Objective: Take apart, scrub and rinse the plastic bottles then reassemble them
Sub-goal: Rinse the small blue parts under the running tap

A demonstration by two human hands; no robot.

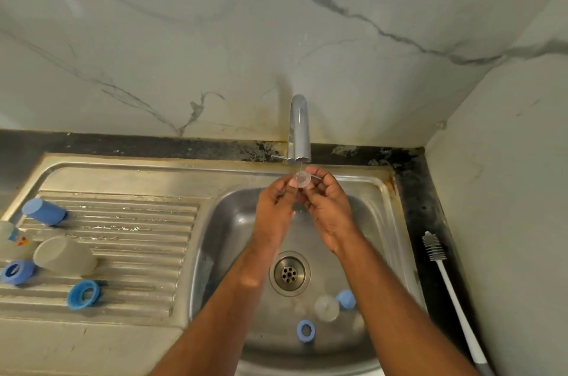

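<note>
Both hands are raised over the steel sink (221, 222), just below the tap (298, 130). My left hand (276, 206) and my right hand (330, 206) together pinch a small clear plastic disc part (302, 178) under a thin stream of water. In the basin lie a clear cap (326, 308), a blue cap (346, 299) and a blue ring (305, 330). On the drainboard (138, 237) at the left lie a blue cap (44, 211), a clear cup-like bottle part (64, 256), two blue rings (83, 295) (17, 272) and part of a clear printed bottle (12, 240).
A white bottle brush (451, 292) lies on the dark counter strip to the right of the sink, bristles away from me. The drain (289, 273) sits mid-basin. A marbled wall stands behind the tap and a plain wall closes the right side.
</note>
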